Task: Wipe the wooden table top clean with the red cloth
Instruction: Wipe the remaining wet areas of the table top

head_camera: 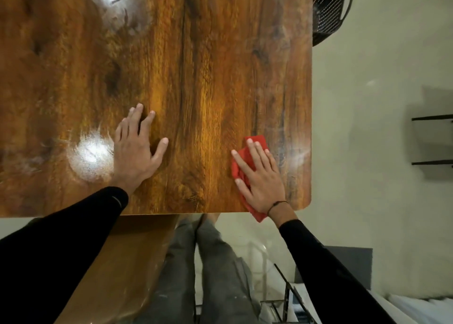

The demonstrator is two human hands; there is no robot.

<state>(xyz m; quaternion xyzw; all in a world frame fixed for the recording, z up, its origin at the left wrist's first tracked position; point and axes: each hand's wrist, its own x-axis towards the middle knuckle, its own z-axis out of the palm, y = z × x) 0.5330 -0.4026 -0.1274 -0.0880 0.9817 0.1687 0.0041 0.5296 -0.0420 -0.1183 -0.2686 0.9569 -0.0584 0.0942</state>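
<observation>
Right grip [259, 176] flat atop red cloth [256, 142]

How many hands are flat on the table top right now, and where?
2. The left hand rests open on the bare wooden table top, near the front edge. The right hand presses the red cloth by the front right corner.

- Table top [196, 66]: dark-grained wood, smooth and glossy, with bright glare patches.
- Red cloth [256, 143]: soft matt fabric, creased.
- Sleeves [73, 237]: matt black fabric.
</observation>
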